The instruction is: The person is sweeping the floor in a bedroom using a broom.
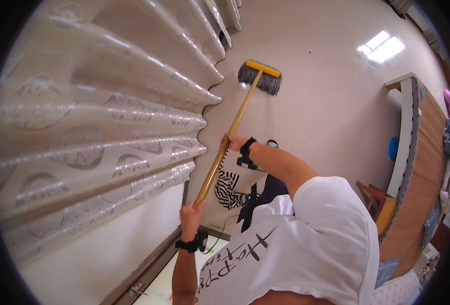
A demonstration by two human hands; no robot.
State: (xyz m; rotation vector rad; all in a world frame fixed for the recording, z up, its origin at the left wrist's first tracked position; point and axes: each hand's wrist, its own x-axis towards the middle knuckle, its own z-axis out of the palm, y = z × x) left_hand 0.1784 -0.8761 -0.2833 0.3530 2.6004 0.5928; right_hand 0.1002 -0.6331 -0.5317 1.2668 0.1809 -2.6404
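Observation:
A mop with a long wooden handle (pixel 244 108) slants across the middle of the view. My left hand (pixel 191 218) is closed around the handle's near end. Farther along, my right hand (pixel 235 140) grips the same handle. At the far end, the yellow mop bar (pixel 263 68) carries dark grey strands (pixel 268 84), which are spread on the pale floor (pixel 316 103). Both my wrists wear black straps with small devices. Below the handle, black-and-white striped fabric (pixel 228 189) shows close to my feet.
A shiny patterned curtain (pixel 133 114) hangs along the left, its wavy hem near the mop. On the right stands a bed frame (pixel 402 114) with a brown board. A wooden stool (pixel 375 198) and a blue round object (pixel 393 148) are beside it. A door handle (pixel 136 289) shows at lower left.

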